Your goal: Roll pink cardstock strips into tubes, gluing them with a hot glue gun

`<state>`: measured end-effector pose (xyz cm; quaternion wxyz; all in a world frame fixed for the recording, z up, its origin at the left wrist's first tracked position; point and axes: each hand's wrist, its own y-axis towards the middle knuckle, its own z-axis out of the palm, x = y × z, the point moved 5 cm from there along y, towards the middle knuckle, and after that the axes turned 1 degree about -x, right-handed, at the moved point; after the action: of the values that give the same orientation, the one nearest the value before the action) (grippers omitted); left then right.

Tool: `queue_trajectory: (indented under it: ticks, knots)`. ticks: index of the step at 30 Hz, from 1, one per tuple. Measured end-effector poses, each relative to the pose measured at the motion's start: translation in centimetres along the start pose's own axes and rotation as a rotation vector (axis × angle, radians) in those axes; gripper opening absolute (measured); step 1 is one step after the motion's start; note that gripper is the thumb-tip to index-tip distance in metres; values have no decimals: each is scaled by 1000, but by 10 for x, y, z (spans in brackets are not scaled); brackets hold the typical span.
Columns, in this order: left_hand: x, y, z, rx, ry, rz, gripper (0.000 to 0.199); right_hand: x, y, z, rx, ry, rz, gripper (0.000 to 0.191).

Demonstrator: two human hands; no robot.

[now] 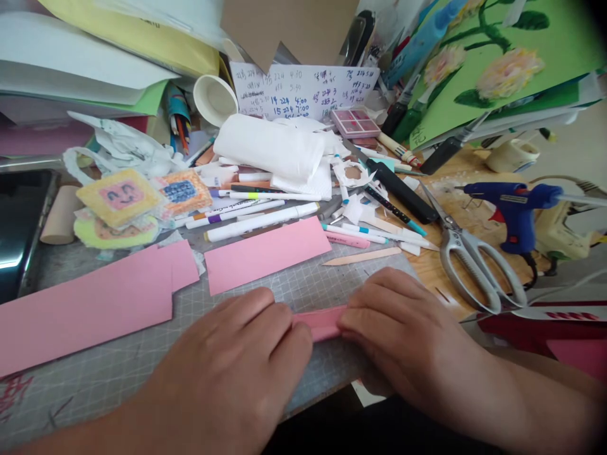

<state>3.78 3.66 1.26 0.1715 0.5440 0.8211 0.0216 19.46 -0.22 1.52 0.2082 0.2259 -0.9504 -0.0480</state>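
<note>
A narrow folded strip of pink paper (323, 322) runs between my two hands, above the near edge of the grey cutting mat (95, 360). My left hand (246, 360) is closed on the strip's left end, and my right hand (403, 335) pinches its right end. Only the strip's middle shows; the fingers cover both ends. Just beyond my hands lies a flat pink paper rectangle (268, 254). On the left of the mat rests a longer pink sheet (95, 303), with a smaller pink piece (184, 265) at its right end.
Markers (260, 221) and white tissue (270, 145) are heaped behind the pink paper. Silver-handled scissors (474, 265) and a blue glue gun (516, 208) lie at the right. A black device (23, 227) sits far left, near a cardboard tube (61, 215).
</note>
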Motion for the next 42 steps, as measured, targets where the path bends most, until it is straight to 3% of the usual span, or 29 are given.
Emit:
queue_trajectory:
  ticks: [5, 13, 18, 23, 27, 34, 42]
  knots:
    - [0, 1, -2, -34, 65, -11, 30, 0, 3, 1, -7, 24, 61, 16]
    - [-2, 0, -1, 29, -3, 6, 17, 0, 4, 2, -3, 5, 87, 14]
    - [-4, 1, 1, 6, 39, 30, 19, 0, 4, 3, 16, -52, 88, 14]
    - [-1, 2, 2, -8, 38, 15, 15, 2, 5, 1, -41, -87, 33, 15]
    - [1, 1, 2, 47, -5, -19, 11, 5, 3, -2, -108, -177, -60, 22]
    - [1, 6, 2, 5, -6, -3, 13, 15, -2, -6, -134, -287, -222, 29]
    - [4, 5, 8, 55, -53, -82, 18, 15, -1, -3, -115, -246, -202, 26]
